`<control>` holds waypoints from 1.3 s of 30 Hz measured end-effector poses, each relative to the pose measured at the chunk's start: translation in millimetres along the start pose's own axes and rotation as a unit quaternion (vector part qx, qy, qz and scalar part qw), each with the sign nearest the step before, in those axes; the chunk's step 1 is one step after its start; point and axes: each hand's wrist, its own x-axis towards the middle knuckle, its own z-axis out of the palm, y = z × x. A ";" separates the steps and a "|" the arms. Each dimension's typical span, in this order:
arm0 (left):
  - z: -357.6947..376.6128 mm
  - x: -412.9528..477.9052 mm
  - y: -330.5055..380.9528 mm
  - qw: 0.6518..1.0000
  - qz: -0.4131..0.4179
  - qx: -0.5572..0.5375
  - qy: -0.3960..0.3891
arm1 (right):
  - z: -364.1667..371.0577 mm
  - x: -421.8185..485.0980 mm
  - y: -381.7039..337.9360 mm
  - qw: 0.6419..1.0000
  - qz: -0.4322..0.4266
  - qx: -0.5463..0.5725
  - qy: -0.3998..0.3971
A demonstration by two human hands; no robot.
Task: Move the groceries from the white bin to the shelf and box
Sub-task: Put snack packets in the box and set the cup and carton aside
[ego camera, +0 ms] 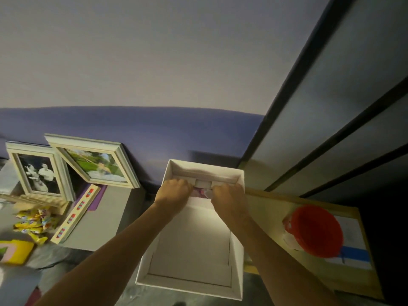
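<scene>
A white cardboard box (237,257) stands open in front of me, its floor bare. Both my hands reach into its far end. My left hand (174,192) and my right hand (227,198) are closed on the two ends of a small pink and white packet (202,192), held against the far wall of the box. Most of the packet is hidden by my fingers. To the right, a wooden shelf board (269,208) carries a jar with a red lid (315,230). The white bin is not in view.
Two framed pictures (97,162) lean against the blue wall at left. Yellow snack bags (35,224) and a long flat box (75,217) lie below them. A dark shelving unit (344,120) rises at right.
</scene>
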 end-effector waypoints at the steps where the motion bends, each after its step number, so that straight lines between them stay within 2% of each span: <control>1: -10.8 -3.6 1.5 1.000 -0.004 -0.014 0.011 | -5.4 -0.3 -0.3 1.000 0.017 0.021 0.013; 4: -42.6 -21.5 1.2 0.993 -0.048 -0.087 0.057 | -36.2 -14.1 2.2 0.990 0.049 0.123 0.052; 8: -71.8 -48.4 -8.2 0.961 -0.105 -0.224 0.126 | -68.5 -34.6 18.1 0.954 0.108 0.270 0.076; 13: -122.2 -96.6 -14.3 0.904 -0.111 -0.371 0.183 | -138.7 -80.8 21.3 0.882 0.145 0.434 0.114; 16: -167.6 -129.4 -5.1 0.885 -0.103 -0.400 0.215 | -190.0 -109.8 25.0 0.852 0.150 0.475 0.159; 23: -270.7 -186.1 36.4 0.851 -0.049 -0.446 0.273 | -278.5 -186.8 53.6 0.815 0.151 0.504 0.241; 28: -313.6 -186.0 91.3 0.839 0.039 -0.483 0.247 | -295.1 -257.9 95.4 0.787 0.232 0.493 0.290; 35: -311.4 -188.5 230.5 0.825 0.192 -0.516 0.129 | -252.3 -403.9 148.7 0.736 0.390 0.401 0.381; 39: -284.5 -214.8 323.8 0.835 0.293 -0.463 0.048 | -207.4 -496.4 165.1 0.694 0.505 0.376 0.349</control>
